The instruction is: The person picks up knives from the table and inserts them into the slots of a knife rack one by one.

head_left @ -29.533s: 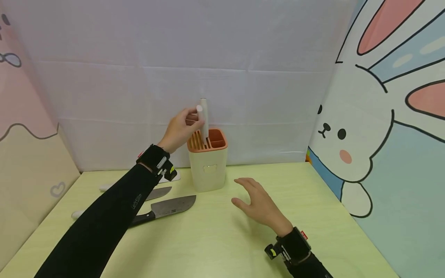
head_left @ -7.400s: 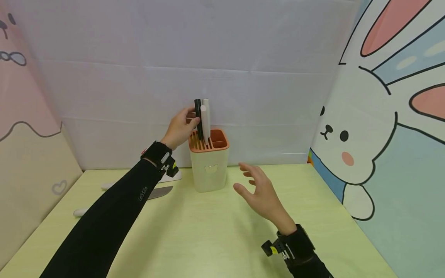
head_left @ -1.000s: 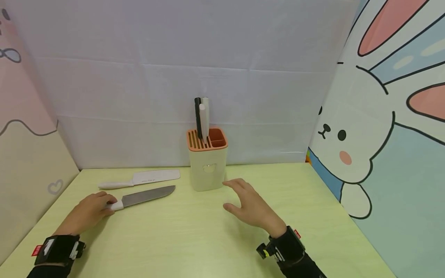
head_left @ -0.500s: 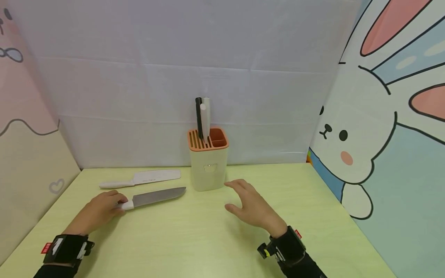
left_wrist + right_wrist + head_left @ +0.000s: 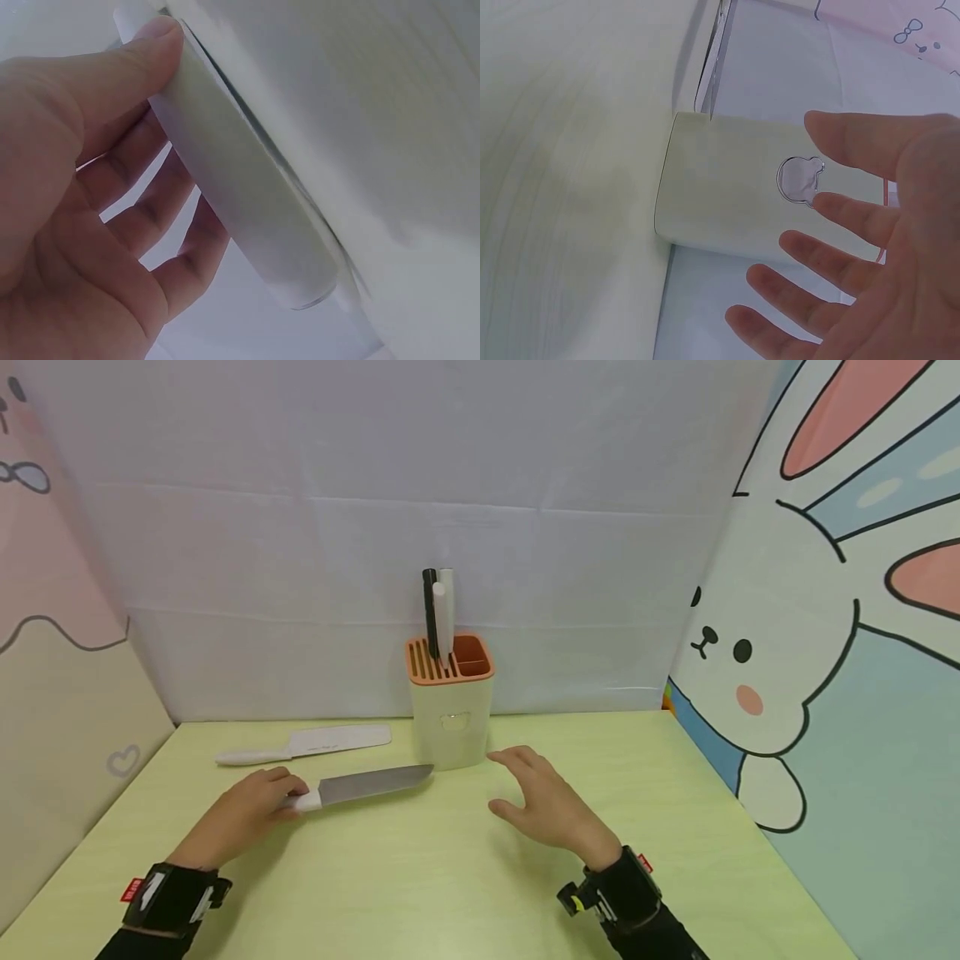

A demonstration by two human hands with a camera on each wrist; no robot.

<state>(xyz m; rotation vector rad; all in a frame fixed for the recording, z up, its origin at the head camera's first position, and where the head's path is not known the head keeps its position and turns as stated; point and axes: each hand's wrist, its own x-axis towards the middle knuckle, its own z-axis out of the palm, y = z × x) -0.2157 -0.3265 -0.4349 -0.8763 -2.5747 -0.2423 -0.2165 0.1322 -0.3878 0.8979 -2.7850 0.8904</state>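
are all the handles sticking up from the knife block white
No, the head view shows a black handle beside two white handles in the knife block.

cleaver (image 5: 341, 739) on table (image 5: 420, 877), left of holder (image 5: 452, 727)

left hand (image 5: 251, 814): cleaver (image 5: 337, 740) just beyond | right hand (image 5: 546, 802): knife holder (image 5: 452, 722) ahead-left, in the way | room: desk (image 5: 408, 881) between both hands

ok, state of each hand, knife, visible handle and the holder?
Left hand: holding the long knife
Long knife: gripped by its white handle, blade bare
Right hand: fingers spread, holding nothing
Cleaver: lying flat on the table
Holder: upright, slots partly filled
Black handle: near upright in holder
Two white handles: near upright in holder
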